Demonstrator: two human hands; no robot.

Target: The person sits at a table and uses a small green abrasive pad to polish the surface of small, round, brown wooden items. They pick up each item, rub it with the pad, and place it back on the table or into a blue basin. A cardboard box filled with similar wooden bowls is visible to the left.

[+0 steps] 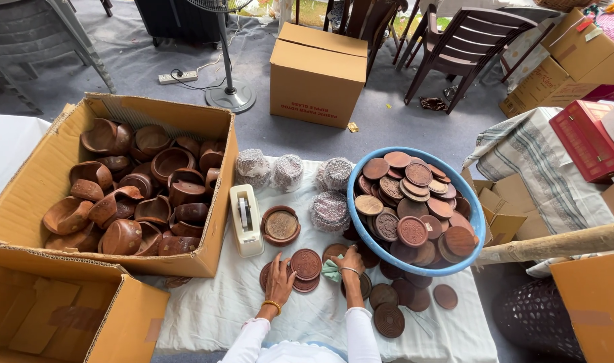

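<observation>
My left hand (279,281) lies flat on the white cloth, fingers spread, touching a round brown clay lid (305,264) that rests on a small stack of lids. My right hand (351,261) is closed around a pale green cloth (332,269) and presses it at the right edge of that lid. More flat lids (389,320) lie loose on the cloth around both hands. A blue basin (476,216) heaped with brown lids stands just beyond my right hand.
A large cardboard box (221,222) full of brown clay bowls stands at left. A white tape dispenser (245,218), a lidded clay bowl (281,226) and several wrapped bundles (330,210) lie ahead. Another cardboard box (136,323), a closed carton (317,74), chairs and a fan stand surround the table.
</observation>
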